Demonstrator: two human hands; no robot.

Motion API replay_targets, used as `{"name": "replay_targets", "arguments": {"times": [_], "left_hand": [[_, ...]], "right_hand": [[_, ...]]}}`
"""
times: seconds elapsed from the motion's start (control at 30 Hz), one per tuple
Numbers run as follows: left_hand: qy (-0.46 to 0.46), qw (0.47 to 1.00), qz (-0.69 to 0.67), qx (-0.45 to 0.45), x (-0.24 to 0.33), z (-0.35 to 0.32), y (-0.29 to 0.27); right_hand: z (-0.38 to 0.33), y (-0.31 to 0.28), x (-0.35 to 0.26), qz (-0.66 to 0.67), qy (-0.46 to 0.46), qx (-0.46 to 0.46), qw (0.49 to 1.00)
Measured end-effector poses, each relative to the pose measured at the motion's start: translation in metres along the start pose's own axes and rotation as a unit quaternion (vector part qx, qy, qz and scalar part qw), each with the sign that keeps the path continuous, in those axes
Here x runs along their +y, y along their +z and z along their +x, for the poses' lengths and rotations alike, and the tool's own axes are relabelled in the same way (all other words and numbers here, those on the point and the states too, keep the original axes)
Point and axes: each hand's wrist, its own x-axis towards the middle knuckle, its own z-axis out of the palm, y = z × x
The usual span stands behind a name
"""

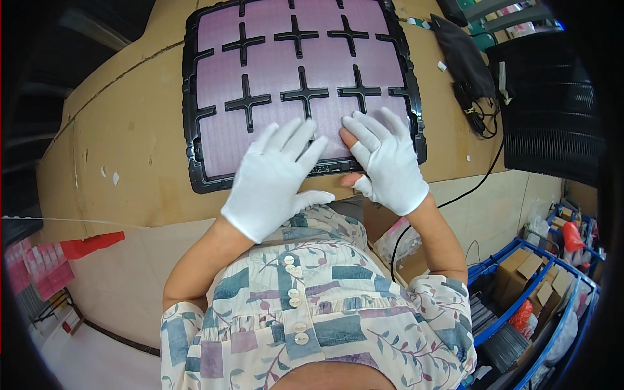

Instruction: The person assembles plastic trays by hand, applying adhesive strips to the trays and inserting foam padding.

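A black plastic tray [193,143] with raised cross-shaped dividers lies before me, and pink foam sheet [276,68] fills the spaces between its crosses. My left hand [265,185], in a white glove, rests over the tray's near edge with its fingers stretched toward the pink sheet. To the right, my right hand [391,166] lies spread over the near right part of the tray. Its white glove leaves the tips of the thumb and index finger bare. Neither hand holds anything that I can see. Both hide parts of the tray's near rim.
Brown cardboard [123,130] covers the worktop under the tray. At the right lie a dark pouch [460,52] and a black cable [481,127], beside a stack of black ribbed trays [549,117]. A blue rack [504,260] with cartons stands lower right; a red strip [94,245] hangs at left.
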Motion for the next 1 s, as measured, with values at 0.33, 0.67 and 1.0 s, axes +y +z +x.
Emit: {"name": "replay_targets", "arguments": {"times": [0.33, 0.67, 1.0], "left_hand": [[0.01, 0.999, -0.02, -0.031, -0.007, 0.006, -0.011], [0.031, 0.998, -0.042, 0.019, -0.002, 0.009, 0.004], [-0.037, 0.999, -0.004, -0.027, -0.019, -0.022, -0.005]], "right_hand": [[-0.018, 0.001, 0.033, 0.091, -0.077, 0.086, 0.989], [0.003, 0.001, 0.011, 0.035, -0.06, 0.031, 0.997], [-0.014, 0.001, 0.025, 0.043, -0.019, 0.126, 0.991]]}}
